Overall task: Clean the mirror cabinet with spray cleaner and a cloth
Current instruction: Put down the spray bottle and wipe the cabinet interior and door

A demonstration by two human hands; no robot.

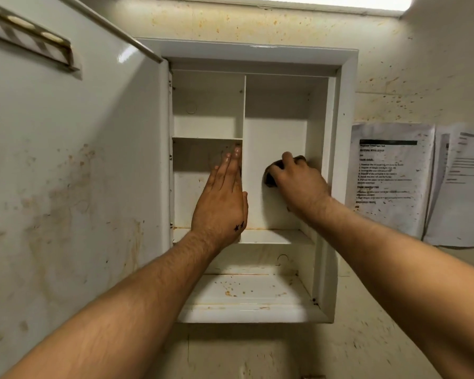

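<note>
The white wall cabinet [345,110] hangs open in front of me, its shelves bare. Its door [74,165] is swung out to the left, stained with brown marks. My left hand [222,198] lies flat with straight fingers against the vertical divider [244,105] in the middle. My right hand [296,181] grips a dark cloth [271,173] and presses it against the back panel of the right compartment. No spray bottle is in view.
Rust-coloured specks cover the bottom shelf [246,294] and the wall around the cabinet. Printed sheets of paper [389,176] hang on the wall to the right. A light strip [285,0] runs along the top.
</note>
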